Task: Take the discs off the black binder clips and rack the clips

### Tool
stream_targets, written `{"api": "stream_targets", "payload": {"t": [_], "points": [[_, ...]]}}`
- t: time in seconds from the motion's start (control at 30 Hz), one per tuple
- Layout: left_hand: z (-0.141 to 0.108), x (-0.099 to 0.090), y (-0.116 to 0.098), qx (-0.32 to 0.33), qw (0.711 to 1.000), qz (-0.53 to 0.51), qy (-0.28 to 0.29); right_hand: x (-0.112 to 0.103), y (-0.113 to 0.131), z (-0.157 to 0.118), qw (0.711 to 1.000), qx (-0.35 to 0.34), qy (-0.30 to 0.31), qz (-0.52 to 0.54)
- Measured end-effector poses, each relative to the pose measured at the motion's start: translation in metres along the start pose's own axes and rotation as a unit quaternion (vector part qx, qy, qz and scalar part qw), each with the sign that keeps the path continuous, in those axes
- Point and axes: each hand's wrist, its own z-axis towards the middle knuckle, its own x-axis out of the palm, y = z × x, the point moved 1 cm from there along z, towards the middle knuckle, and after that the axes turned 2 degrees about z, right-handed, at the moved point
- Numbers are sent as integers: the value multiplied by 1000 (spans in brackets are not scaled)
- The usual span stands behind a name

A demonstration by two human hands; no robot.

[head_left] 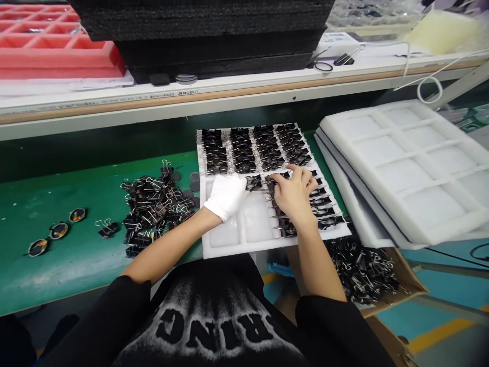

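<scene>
A white foam tray (225,251) with compartments lies before me on the green table. Rows of black binder clips (243,150) fill its far compartments and the near right ones. My left hand (227,196), in a white glove, is closed at a binder clip (253,183) in a near compartment; the fingertips are partly hidden. My bare right hand (296,196) rests over the clips just right of it, thumb and fingers spread. A heap of binder clips (153,209) lies left of the tray, with dark round discs (194,186) between them.
One loose binder clip (107,228) and several round dark pieces (59,231) lie on the left. White foam trays (416,163) are stacked at the right, above a cardboard box (410,285) of clips. A shelf (244,97) with black foam (214,51) and a red tray (61,63) spans the back.
</scene>
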Motion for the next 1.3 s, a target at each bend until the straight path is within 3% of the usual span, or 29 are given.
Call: {"api": "stream_targets", "payload": {"t": [0.37,0.7,0.97,1.3], "points": [[8,1,1,1,999,3,40,7,-4,2,999,-13,47,-23],[9,5,-1,4,999,20,27,2,-9,-12,998,-56,-18,24],[7,12,3,0,1000,7,4,10,-1,-23,999,-45,-26,7],[8,6,8,11,1000,9,22,14,-3,-21,999,-35,5,-2]]}}
